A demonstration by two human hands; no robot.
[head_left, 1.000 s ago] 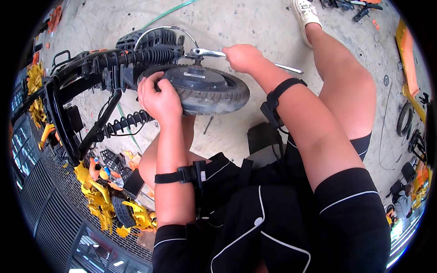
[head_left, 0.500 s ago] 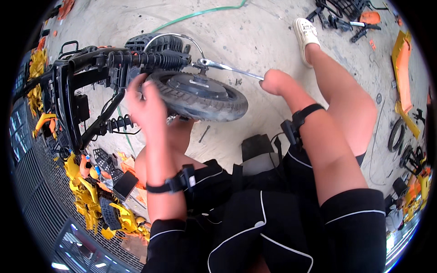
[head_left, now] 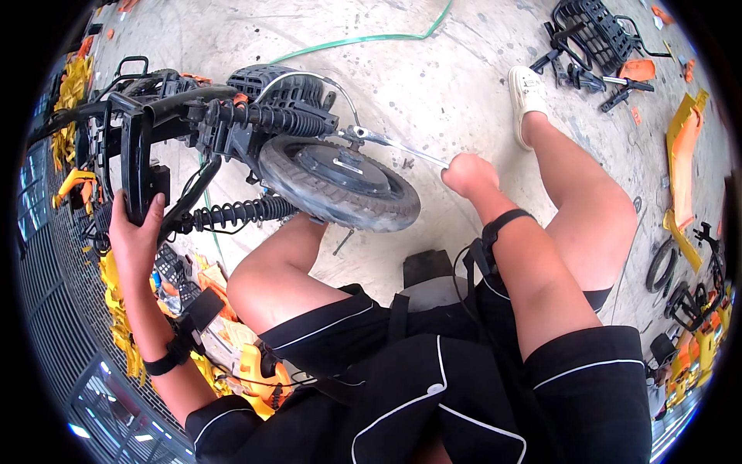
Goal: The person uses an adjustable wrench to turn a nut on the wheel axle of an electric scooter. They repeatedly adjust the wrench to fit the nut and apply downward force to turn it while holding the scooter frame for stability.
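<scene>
My right hand (head_left: 470, 175) is closed around the handle end of a long silver ratchet wrench (head_left: 413, 152). The wrench's head sits at the axle end of a black scooter wheel (head_left: 369, 209), which has a knobbly tire and a large hub. At the left, my left hand (head_left: 137, 236) grips a thick black bar of the scooter frame (head_left: 137, 158), thumb on one side and fingers partly hidden behind. The frame lies on its side, with a spring shock absorber (head_left: 247, 212) running to the wheel. Another shock absorber (head_left: 286, 120) lies beyond it.
A thin tool (head_left: 344, 243) lies on the floor beside the tire. A green strap (head_left: 363, 39) crosses the concrete beyond the wheel. Black parts and a basket (head_left: 599, 31) lie far right, with a yellow and orange panel (head_left: 682, 162) nearer. Yellow parts are piled at the left.
My left hand has moved from beside the wheel down and left onto the frame bar. My right hand and the wrench handle have shifted slightly downward in view.
</scene>
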